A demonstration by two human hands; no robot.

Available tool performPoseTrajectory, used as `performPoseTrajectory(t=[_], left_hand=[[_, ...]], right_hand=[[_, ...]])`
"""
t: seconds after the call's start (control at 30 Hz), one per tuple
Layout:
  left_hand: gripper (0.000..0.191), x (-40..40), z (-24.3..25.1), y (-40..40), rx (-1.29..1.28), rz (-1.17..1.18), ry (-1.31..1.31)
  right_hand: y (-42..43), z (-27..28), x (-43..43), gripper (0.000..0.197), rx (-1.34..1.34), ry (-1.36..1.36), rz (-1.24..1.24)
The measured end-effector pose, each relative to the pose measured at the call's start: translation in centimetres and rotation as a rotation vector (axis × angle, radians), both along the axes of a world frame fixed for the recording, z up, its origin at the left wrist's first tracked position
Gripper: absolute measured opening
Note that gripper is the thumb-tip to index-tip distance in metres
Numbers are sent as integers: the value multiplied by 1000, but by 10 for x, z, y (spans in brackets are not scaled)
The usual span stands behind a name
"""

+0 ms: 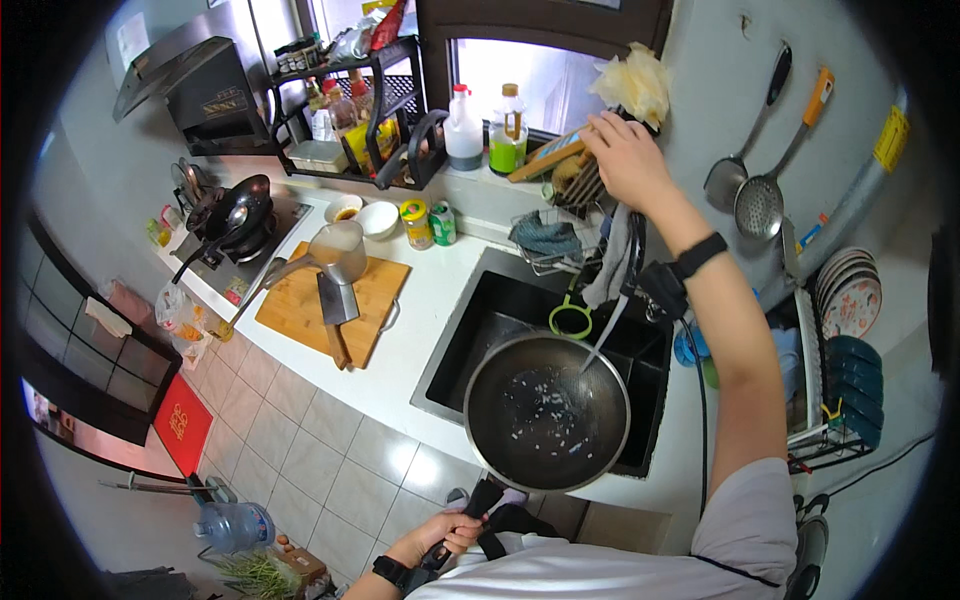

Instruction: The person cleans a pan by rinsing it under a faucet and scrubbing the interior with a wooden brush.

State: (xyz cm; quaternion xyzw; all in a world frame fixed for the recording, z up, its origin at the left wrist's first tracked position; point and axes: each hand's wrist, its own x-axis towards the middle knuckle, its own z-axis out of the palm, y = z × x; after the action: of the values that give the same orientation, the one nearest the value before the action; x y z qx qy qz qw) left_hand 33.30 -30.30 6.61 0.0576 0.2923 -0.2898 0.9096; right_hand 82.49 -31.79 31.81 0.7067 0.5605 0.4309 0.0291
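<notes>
My left hand point(448, 534) grips the black handle of a wok point(547, 412), tilted over the front of the black sink point(457, 352). Small white bits lie in the wok's bottom, and a stream of water from the faucet runs into it. My right hand point(622, 159) is raised at the windowsill, its fingers at the end of a wooden-edged box or board point(551, 155) beside a brush; whether it grips anything is hidden. A grey cloth point(609, 259) hangs just below that hand. A green-rimmed strainer point(570, 319) lies in the sink behind the wok.
Left of the sink, a cleaver point(337, 300) and a ladle-like pot point(337, 251) rest on a wooden cutting board point(382, 289). Another wok point(244, 210) sits on the stove. Bottles point(463, 131) line the sill. A dish rack with plates point(851, 300) stands right, near a black cord point(703, 420).
</notes>
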Motion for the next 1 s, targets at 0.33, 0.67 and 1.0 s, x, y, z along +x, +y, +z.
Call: performPoseTrajectory(t=[0.33,0.67,1.0], left_hand=[[16,-2,4,2,0,17,-12],[13,-1,-5,4,114,-33,-21],[8,7,14,4,162,-63,-17]], right_hand=[[82,-38,57,20,-686,-488,-563],[28,-7,-28,16,-146,175,-232],[-165,-168,-230,35,-349,952,-362]])
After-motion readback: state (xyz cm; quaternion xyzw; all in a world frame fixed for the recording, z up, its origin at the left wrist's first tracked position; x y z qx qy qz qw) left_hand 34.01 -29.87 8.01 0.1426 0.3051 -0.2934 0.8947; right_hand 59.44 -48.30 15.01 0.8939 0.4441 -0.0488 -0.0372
